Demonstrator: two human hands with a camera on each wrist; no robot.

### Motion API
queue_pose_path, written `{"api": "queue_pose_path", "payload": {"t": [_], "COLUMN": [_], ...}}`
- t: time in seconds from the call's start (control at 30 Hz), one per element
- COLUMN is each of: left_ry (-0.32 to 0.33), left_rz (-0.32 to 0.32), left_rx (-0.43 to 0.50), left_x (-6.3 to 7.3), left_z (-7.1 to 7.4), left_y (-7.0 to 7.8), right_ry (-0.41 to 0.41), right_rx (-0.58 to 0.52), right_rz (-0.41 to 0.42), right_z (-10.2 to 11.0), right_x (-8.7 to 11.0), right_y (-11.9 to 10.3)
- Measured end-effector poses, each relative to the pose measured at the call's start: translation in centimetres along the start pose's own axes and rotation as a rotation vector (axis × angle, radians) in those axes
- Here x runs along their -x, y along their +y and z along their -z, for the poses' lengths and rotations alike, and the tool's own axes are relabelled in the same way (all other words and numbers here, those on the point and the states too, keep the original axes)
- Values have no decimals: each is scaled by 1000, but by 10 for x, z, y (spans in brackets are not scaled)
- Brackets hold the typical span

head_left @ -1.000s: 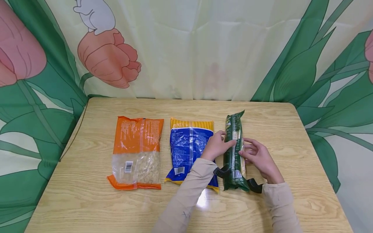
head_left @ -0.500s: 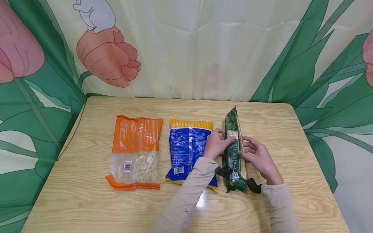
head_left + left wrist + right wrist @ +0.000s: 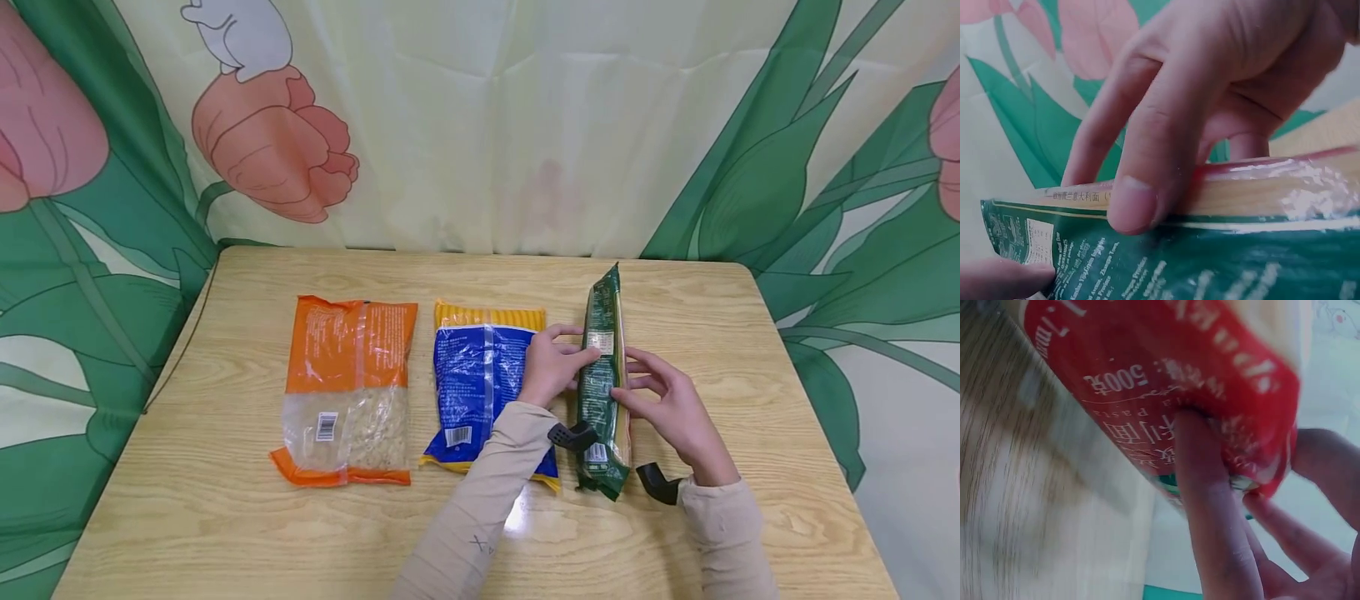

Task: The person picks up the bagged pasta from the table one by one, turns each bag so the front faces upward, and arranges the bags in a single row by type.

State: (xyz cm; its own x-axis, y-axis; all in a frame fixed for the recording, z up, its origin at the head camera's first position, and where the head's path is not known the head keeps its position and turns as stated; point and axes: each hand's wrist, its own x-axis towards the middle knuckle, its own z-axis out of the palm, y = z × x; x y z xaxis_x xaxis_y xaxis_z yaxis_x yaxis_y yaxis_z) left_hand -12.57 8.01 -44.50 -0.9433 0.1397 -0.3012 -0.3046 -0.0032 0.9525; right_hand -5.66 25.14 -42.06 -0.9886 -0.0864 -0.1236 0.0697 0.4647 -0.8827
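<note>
In the head view a green plastic pack of spaghetti stands tipped on a long edge at the right of the table. My left hand is on its left side, thumb laid across the green face by a white label, the other fingers partly hidden. My right hand pinches the upper right edge, its thumb on the green side and fingers behind. In the left wrist view pale pasta shows through the pack's clear strip. In the right wrist view fingers press into the pack's red face.
Left of the hands lies a blue and yellow bag, partly under my left hand and forearm. Farther left is an orange bag with a clear window showing pale flakes. A floral curtain hangs behind the wooden table.
The spaghetti pack has turned slightly between my hands, its far end shifting left, then right, and a little farther back. Both hands stay on it with small shifts. The other bags lie still.
</note>
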Motion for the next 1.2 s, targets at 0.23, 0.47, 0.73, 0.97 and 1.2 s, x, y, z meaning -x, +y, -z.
{"api": "queue_pose_path", "payload": {"t": [0.23,0.47,0.73,0.97,1.2], "left_ry": [-34,-112,-184,-267,-186], "left_rz": [33,59,12,-30,-74], "left_rx": [130,264,328,285,165], "left_x": [1,4,7,12,16], "left_z": [2,7,6,4,-1], "left_y": [0,0,1,7,12], "right_ry": [17,-26,-66,21,85], "right_rx": [-174,-407,-528,-558,-527], "right_rz": [-5,-56,-42,-112,-100], "right_z": [5,5,2,4,4], "right_x": [6,9,8,7,7], "right_y": [7,23,25,20,17]}}
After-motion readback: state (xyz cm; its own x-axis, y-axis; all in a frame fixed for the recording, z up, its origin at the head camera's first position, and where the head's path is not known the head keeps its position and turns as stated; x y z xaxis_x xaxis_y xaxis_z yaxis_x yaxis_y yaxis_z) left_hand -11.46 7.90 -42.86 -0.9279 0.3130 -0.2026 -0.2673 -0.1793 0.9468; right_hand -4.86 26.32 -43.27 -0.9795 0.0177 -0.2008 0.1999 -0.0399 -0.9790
